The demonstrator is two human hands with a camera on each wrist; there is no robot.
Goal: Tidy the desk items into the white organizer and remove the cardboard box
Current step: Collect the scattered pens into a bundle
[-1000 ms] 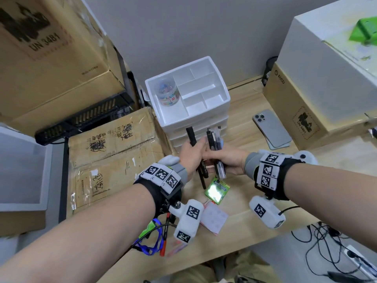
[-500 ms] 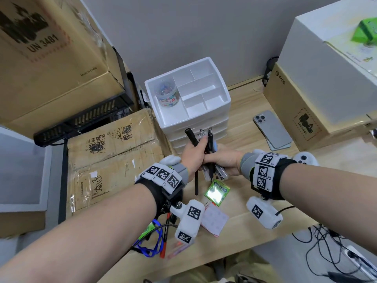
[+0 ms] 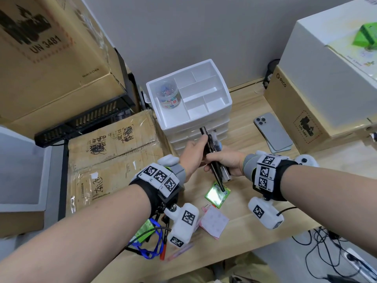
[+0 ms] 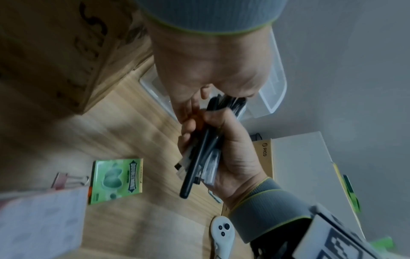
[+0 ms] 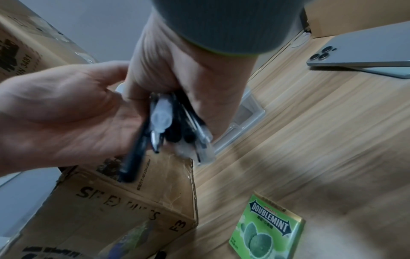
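My right hand (image 3: 228,164) grips a bundle of black and clear pens (image 3: 212,154) just in front of the white organizer (image 3: 229,100). My left hand (image 3: 193,152) holds the bundle's upper part, thumb along a long black pen. In the left wrist view the pens (image 4: 199,157) lie across the right palm (image 4: 235,157). The right wrist view shows the pens' tips (image 5: 164,126) between both hands. A jar of coloured clips (image 3: 168,97) stands in the organizer's left compartment. The cardboard box (image 3: 114,158) lies left of the organizer.
A green gum pack (image 3: 217,194), pink sticky notes (image 3: 214,221) and a pink binder clip (image 4: 66,180) lie on the desk below my hands. A phone (image 3: 272,131) and a white controller (image 3: 306,160) lie to the right. Large boxes stand on both sides.
The long black pen, held apart by my left hand, has been laid in with the bundle in my right hand. Both hands stay together in front of the organizer.
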